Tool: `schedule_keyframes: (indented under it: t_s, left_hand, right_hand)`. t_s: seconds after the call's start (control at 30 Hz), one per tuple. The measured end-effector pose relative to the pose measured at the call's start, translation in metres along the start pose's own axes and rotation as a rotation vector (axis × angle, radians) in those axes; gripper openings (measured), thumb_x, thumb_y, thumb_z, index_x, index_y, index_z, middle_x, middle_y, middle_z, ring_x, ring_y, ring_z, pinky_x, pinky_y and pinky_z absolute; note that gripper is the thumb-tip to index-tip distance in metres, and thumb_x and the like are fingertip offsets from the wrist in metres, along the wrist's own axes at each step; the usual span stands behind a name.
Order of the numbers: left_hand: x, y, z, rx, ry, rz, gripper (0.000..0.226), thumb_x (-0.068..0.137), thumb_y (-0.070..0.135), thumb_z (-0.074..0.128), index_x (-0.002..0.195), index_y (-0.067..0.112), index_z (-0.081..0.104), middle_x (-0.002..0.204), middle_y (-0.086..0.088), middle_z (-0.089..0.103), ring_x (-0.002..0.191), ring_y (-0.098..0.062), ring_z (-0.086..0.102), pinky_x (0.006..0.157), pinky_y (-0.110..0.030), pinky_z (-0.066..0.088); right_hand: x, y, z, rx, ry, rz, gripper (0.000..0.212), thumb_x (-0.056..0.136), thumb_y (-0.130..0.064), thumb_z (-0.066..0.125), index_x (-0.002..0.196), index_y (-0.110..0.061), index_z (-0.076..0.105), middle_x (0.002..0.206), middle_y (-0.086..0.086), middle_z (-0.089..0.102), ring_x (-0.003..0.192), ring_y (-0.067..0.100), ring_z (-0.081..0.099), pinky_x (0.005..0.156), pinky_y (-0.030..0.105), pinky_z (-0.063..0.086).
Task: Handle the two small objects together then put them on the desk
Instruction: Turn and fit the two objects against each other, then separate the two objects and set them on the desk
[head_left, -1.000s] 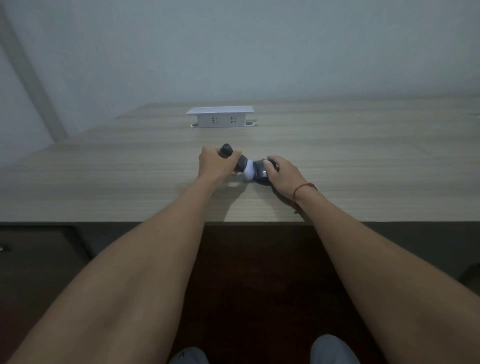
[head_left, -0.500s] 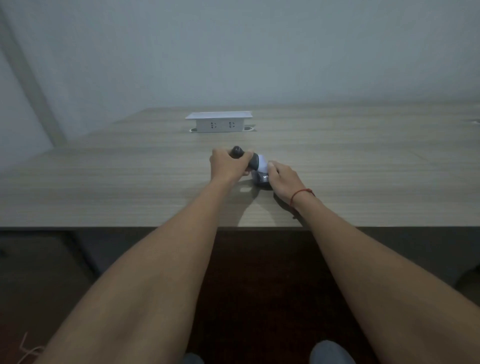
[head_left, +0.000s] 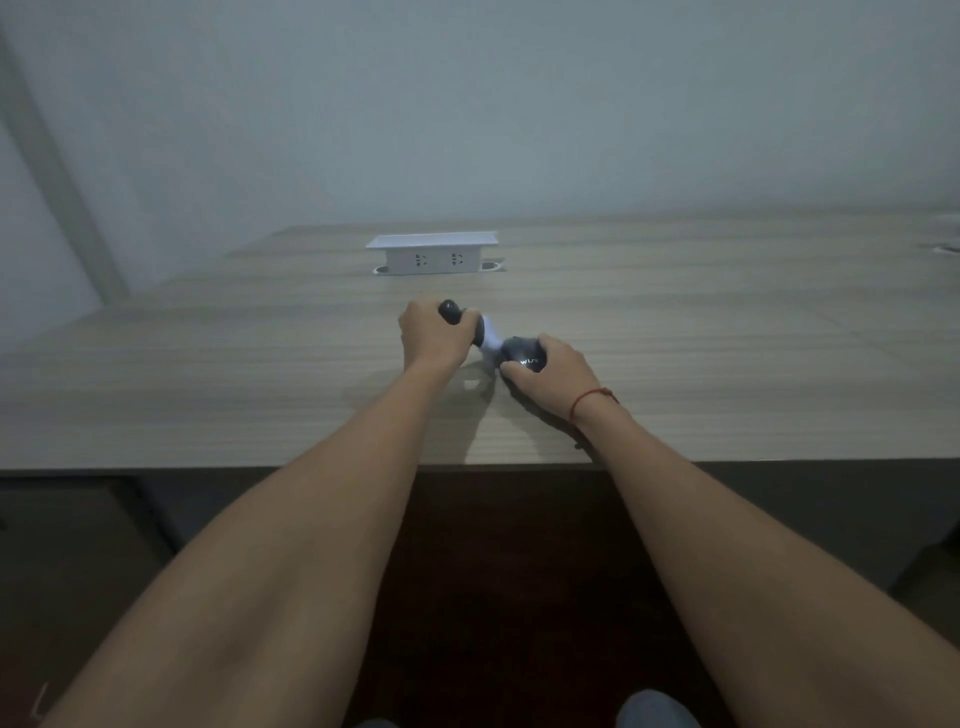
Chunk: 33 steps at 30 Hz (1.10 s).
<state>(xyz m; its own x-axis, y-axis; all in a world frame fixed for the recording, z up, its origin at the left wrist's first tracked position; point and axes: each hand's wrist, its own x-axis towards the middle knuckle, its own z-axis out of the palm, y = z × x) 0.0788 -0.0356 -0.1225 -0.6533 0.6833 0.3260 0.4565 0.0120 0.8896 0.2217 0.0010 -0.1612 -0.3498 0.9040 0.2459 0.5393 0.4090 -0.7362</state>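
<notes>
My left hand (head_left: 432, 338) is wrapped around a dark handle-shaped object with a pale end (head_left: 470, 325), its black tip sticking out above my fingers. My right hand (head_left: 553, 371) grips a dark rounded object with white lettering (head_left: 522, 353). The pale end of the left object meets the dark object between my hands, just above the wooden desk (head_left: 727, 364). Most of both objects is hidden by my fingers.
A white pop-up socket box (head_left: 432, 254) stands on the desk behind my hands. The desk's front edge (head_left: 208, 465) runs across the frame below my wrists, with a dark panel under it. A red string circles my right wrist (head_left: 589, 400).
My hands have drawn slightly apart, so more of the pale end and the dark lettered object shows between them. The view has shifted a little.
</notes>
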Motion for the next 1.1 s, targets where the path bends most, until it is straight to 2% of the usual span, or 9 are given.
schedule_keyframes:
  t_s: [0.17, 0.37, 0.53, 0.6, 0.7, 0.77, 0.93, 1.03, 1.1]
  left_hand:
    - [-0.009, 0.011, 0.017, -0.222, -0.104, -0.067, 0.021, 0.080, 0.016, 0.075, 0.077, -0.002, 0.064, 0.087, -0.019, 0.070, 0.072, -0.029, 0.072, 0.069, -0.037, 0.063]
    - [0.000, 0.014, 0.018, 0.005, -0.015, -0.041, 0.022, 0.073, 0.017, 0.070, 0.057, 0.007, 0.058, 0.073, -0.018, 0.067, 0.069, -0.032, 0.069, 0.066, -0.033, 0.057]
    - [-0.001, 0.030, 0.013, -0.031, -0.252, 0.035, 0.017, 0.074, 0.007, 0.072, 0.070, -0.008, 0.066, 0.071, -0.021, 0.066, 0.063, -0.033, 0.072, 0.061, -0.038, 0.063]
    - [0.001, 0.036, 0.014, 0.047, -0.283, 0.064, 0.016, 0.073, 0.006, 0.072, 0.064, -0.003, 0.062, 0.068, -0.023, 0.065, 0.065, -0.036, 0.073, 0.061, -0.043, 0.063]
    - [0.002, 0.040, 0.023, 0.167, -0.220, 0.117, 0.034, 0.072, 0.006, 0.069, 0.048, 0.009, 0.045, 0.054, -0.011, 0.055, 0.060, -0.034, 0.067, 0.056, -0.034, 0.059]
    - [-0.001, 0.042, 0.028, 0.207, -0.179, 0.150, 0.040, 0.073, 0.009, 0.068, 0.046, 0.012, 0.039, 0.052, -0.003, 0.047, 0.057, -0.028, 0.057, 0.049, -0.025, 0.047]
    - [0.005, 0.030, 0.030, 0.065, -0.200, 0.093, 0.027, 0.056, 0.015, 0.071, 0.043, 0.011, 0.048, 0.053, -0.010, 0.055, 0.062, -0.027, 0.068, 0.066, -0.046, 0.062]
    - [0.004, 0.023, 0.027, 0.142, -0.084, 0.041, 0.028, 0.063, 0.014, 0.070, 0.046, 0.009, 0.049, 0.061, -0.014, 0.060, 0.068, -0.035, 0.067, 0.065, -0.030, 0.056]
    - [0.000, 0.019, 0.021, 0.181, 0.000, 0.021, 0.030, 0.073, 0.015, 0.068, 0.051, 0.009, 0.048, 0.075, -0.022, 0.066, 0.081, -0.037, 0.067, 0.064, -0.031, 0.049]
  right_hand:
    - [-0.002, -0.002, -0.001, -0.012, 0.001, 0.018, 0.037, 0.080, -0.038, 0.064, 0.106, -0.014, 0.056, 0.098, 0.001, 0.059, 0.090, 0.020, 0.057, 0.076, 0.031, 0.045]
    - [-0.001, -0.002, 0.000, -0.014, 0.014, 0.060, 0.048, 0.077, -0.043, 0.065, 0.111, -0.011, 0.052, 0.100, 0.002, 0.056, 0.090, 0.022, 0.056, 0.075, 0.034, 0.046]
    - [-0.003, -0.002, 0.000, 0.023, 0.019, 0.056, 0.048, 0.079, -0.038, 0.065, 0.113, -0.011, 0.046, 0.096, 0.002, 0.057, 0.089, 0.023, 0.059, 0.075, 0.037, 0.050]
    - [-0.004, -0.003, 0.000, 0.040, 0.010, 0.059, 0.051, 0.079, -0.036, 0.065, 0.116, -0.011, 0.042, 0.097, 0.002, 0.057, 0.091, 0.024, 0.060, 0.079, 0.042, 0.053]
    - [-0.003, -0.004, 0.000, 0.058, -0.013, 0.081, 0.070, 0.079, -0.039, 0.066, 0.132, -0.011, 0.031, 0.103, 0.001, 0.057, 0.098, 0.024, 0.061, 0.086, 0.044, 0.054]
    - [-0.003, -0.004, 0.002, 0.060, -0.021, 0.087, 0.086, 0.079, -0.041, 0.067, 0.144, -0.014, 0.017, 0.113, 0.003, 0.057, 0.104, 0.024, 0.059, 0.089, 0.044, 0.052]
    - [-0.002, -0.002, 0.001, 0.070, -0.011, 0.063, 0.067, 0.080, -0.036, 0.066, 0.132, -0.017, 0.028, 0.104, 0.001, 0.058, 0.097, 0.023, 0.060, 0.085, 0.042, 0.053]
    - [-0.001, -0.001, 0.001, 0.033, -0.002, 0.082, 0.085, 0.079, -0.038, 0.066, 0.143, -0.008, 0.018, 0.118, 0.009, 0.058, 0.107, 0.029, 0.058, 0.086, 0.039, 0.050]
    - [-0.002, -0.001, 0.001, 0.032, 0.005, 0.085, 0.094, 0.078, -0.041, 0.066, 0.147, -0.008, 0.011, 0.130, 0.012, 0.054, 0.118, 0.031, 0.054, 0.093, 0.040, 0.048]
